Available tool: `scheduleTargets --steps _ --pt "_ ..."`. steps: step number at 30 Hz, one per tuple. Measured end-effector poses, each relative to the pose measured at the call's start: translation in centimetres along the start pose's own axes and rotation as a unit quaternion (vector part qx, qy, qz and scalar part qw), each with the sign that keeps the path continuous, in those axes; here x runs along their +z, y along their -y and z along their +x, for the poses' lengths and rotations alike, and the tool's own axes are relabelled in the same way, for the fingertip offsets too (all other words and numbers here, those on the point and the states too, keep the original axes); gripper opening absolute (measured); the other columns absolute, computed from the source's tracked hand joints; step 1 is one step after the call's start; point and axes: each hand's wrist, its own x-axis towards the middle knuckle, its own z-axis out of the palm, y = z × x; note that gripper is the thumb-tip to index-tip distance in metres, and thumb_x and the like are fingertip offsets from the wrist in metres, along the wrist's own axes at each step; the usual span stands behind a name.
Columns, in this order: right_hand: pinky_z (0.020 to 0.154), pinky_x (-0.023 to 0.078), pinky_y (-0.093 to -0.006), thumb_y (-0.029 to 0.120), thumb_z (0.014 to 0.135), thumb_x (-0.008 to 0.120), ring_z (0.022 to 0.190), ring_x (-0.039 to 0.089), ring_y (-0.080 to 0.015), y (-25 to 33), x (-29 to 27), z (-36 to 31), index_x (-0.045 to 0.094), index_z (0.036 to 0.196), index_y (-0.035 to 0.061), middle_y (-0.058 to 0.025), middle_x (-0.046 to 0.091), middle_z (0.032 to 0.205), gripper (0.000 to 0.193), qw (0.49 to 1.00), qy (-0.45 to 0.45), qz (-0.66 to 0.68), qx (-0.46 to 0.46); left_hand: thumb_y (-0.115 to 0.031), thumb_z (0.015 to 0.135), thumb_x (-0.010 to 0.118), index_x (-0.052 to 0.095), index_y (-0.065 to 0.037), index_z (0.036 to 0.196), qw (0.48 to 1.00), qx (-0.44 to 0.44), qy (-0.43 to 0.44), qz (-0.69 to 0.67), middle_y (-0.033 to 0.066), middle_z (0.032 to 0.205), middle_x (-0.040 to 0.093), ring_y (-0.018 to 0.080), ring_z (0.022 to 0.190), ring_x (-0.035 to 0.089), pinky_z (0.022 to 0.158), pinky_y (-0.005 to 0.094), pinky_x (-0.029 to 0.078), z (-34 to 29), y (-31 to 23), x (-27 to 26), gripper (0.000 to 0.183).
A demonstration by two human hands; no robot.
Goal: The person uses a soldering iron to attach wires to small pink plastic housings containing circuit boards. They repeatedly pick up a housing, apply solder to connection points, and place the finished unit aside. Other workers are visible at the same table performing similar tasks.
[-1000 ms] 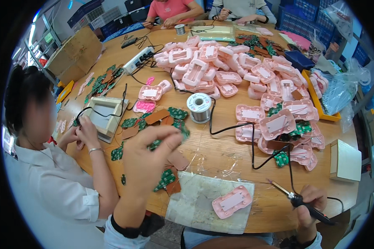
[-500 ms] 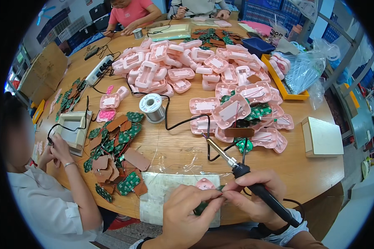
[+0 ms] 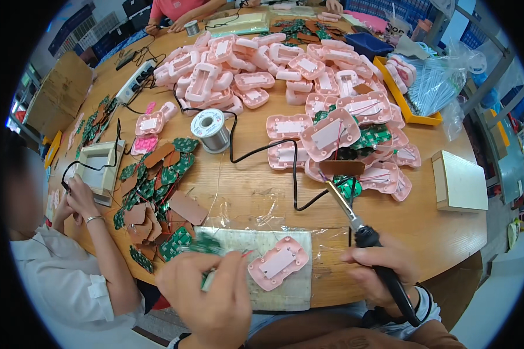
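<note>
Between the fingers of my left hand (image 3: pixel 209 294) is a green circuit board (image 3: pixel 208 244), smeared by motion, with a short red wire by the fingertips. My right hand (image 3: pixel 387 267) is wrapped around the black handle of a soldering iron (image 3: pixel 368 237), its metal tip pointing up and left towards the heaped parts. A pink plastic shell half (image 3: pixel 278 264) lies inside up on the pale work mat (image 3: pixel 273 301), between my two hands and touched by neither.
Green boards and brown cards (image 3: pixel 157 198) are piled at the left. A solder spool (image 3: pixel 210 131) stands mid-table. Pink shells (image 3: pixel 204 81) heap behind it, shells with boards (image 3: pixel 332 139) at the right. A white box (image 3: pixel 460 180) sits far right. A co-worker's hands (image 3: pixel 78 200) work at the left.
My hands have parted, the left moving left with the circuit board and the right slightly right with the soldering iron. The pink shell half on the mat is now uncovered. The view has shifted slightly.
</note>
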Motion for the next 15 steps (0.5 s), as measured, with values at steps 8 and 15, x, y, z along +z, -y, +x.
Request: scheduleTargets --steps 8,15 --pt "0.052 0.040 -0.0270 0.020 0.079 0.076 0.059 0.055 -0.0158 -0.6 -1.2 -3.2 0.048 0.113 0.0012 -0.0111 0.060 0.079 0.047 0.998 -0.022 0.007 0.064 -0.004 0.069 0.075 0.066 -0.007 0.087 0.969 -0.078 0.050 -0.228 0.0036 0.089 0.065 0.0228 0.079 0.059 0.072 0.0340 0.041 -4.3 -1.7 7.2 0.020" --pt "0.049 0.038 -0.0273 0.002 0.072 0.074 0.054 0.054 -0.0156 0.0 -3.1 -4.9 0.046 0.100 0.0033 -0.0082 0.059 0.065 0.040 0.982 0.032 0.115 0.148 0.001 0.073 0.071 0.064 -0.003 0.085 0.955 -0.140 0.058 -0.255 0.0091 0.090 0.065 0.0241 0.076 0.059 0.070 0.0336 0.046 -5.2 -2.0 7.3 0.015"
